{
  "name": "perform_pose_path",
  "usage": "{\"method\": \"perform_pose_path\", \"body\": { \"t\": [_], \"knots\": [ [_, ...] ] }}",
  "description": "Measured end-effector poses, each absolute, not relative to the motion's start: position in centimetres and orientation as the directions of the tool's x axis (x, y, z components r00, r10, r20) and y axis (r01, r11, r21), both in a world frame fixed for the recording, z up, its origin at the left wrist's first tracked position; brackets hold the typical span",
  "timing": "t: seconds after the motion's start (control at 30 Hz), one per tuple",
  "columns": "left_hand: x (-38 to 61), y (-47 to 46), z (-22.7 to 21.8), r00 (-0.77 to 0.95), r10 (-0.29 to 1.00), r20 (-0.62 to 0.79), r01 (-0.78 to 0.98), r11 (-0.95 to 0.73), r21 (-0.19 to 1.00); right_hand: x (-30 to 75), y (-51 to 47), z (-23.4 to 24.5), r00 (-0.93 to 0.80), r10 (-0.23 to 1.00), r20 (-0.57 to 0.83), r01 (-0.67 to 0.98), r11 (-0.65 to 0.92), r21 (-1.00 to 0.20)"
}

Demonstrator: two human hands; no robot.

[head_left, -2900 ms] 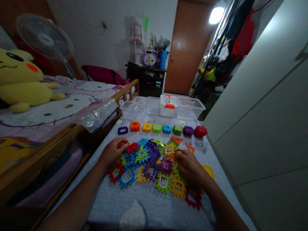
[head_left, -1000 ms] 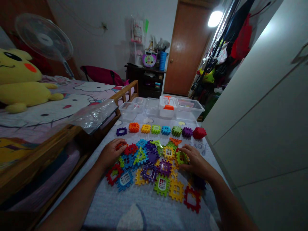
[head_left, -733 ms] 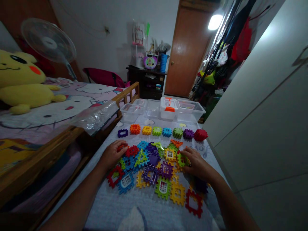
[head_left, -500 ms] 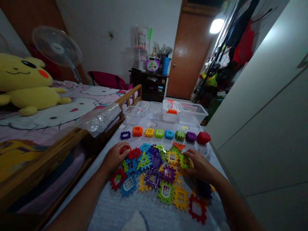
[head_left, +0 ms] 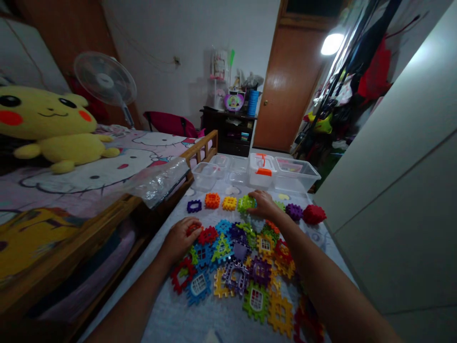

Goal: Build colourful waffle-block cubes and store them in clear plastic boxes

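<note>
My right hand (head_left: 263,205) reaches to the row of stacked plastic building tiles, its fingers closed on a light green building tile (head_left: 246,204) at the light green stack. The blue stack beside it is mostly hidden behind this hand. My left hand (head_left: 183,237) rests at the left edge of the mixed tile pile, its fingers curled round an orange building tile (head_left: 193,229) that is partly covered. Close to it lie a red tile (head_left: 208,235) and a blue tile (head_left: 223,226). Toward me in the pile are a green window tile (head_left: 256,301) and a yellow tile (head_left: 280,313).
An orange stack (head_left: 212,200), a yellow stack (head_left: 229,203), a purple stack (head_left: 294,212) and a red stack (head_left: 314,214) stand in the row. Clear plastic boxes (head_left: 297,174) line the far end. A wooden bed rail (head_left: 117,224) runs along the left, a white cabinet (head_left: 403,205) along the right.
My right hand has carried the light green tile from the pile's right side up and left to the row. The left hand stays at the pile's left edge. The camera view has shifted slightly.
</note>
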State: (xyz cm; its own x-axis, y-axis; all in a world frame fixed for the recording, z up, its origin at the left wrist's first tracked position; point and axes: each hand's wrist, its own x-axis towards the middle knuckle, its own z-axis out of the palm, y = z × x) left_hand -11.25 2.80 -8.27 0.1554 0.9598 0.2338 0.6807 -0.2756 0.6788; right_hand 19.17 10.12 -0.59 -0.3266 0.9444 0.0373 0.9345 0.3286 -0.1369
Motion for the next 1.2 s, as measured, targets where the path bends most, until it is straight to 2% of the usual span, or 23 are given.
{"method": "perform_pose_path", "body": {
  "t": [0.33,0.63,0.83,1.2],
  "knots": [
    [-11.2,2.8,-8.3,0.149,0.954,0.260,0.700,-0.287,0.654,18.1,13.2,-2.5,-0.291,0.955,-0.055,0.955,0.286,-0.082],
    [-11.3,2.9,-8.5,0.150,0.959,0.240,0.692,-0.276,0.667,19.6,13.4,-0.3,-0.304,0.951,-0.052,0.949,0.298,-0.108],
    [-11.2,2.8,-8.4,0.146,0.961,0.234,0.698,-0.268,0.664,19.1,13.2,-1.3,-0.316,0.942,-0.116,0.947,0.306,-0.094],
    [-11.1,2.6,-8.0,0.158,0.961,0.226,0.704,-0.270,0.657,18.7,13.3,-1.7,-0.279,0.956,-0.093,0.958,0.271,-0.088]
  ]
}}
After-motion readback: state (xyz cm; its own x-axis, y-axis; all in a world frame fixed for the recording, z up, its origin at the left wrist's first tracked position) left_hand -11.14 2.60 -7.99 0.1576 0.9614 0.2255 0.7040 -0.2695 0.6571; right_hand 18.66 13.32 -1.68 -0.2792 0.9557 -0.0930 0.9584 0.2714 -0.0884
